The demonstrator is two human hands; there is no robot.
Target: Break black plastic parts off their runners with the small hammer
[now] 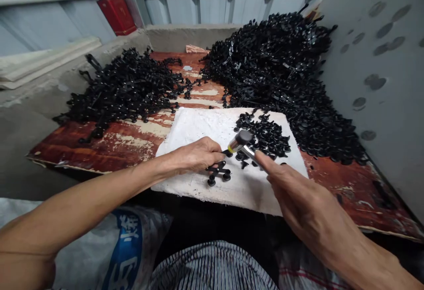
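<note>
My right hand is wrapped round the metal handle of a hammer with a dark, rubber-looking head. The hammer head is close above the end of a black part under my left hand. My left hand pinches a black jointed part with round feet, over a white cloth pad. Its arms cross and two round ends show below my fingers; the gripped portion is hidden. Small black disc-shaped pieces with stems lie loose on the right side of the pad.
A large heap of black pieces rises behind and right of the pad. Another heap of jointed black parts lies at left on the worn red-brown board. A grey spotted panel borders the right. A red box stands back left.
</note>
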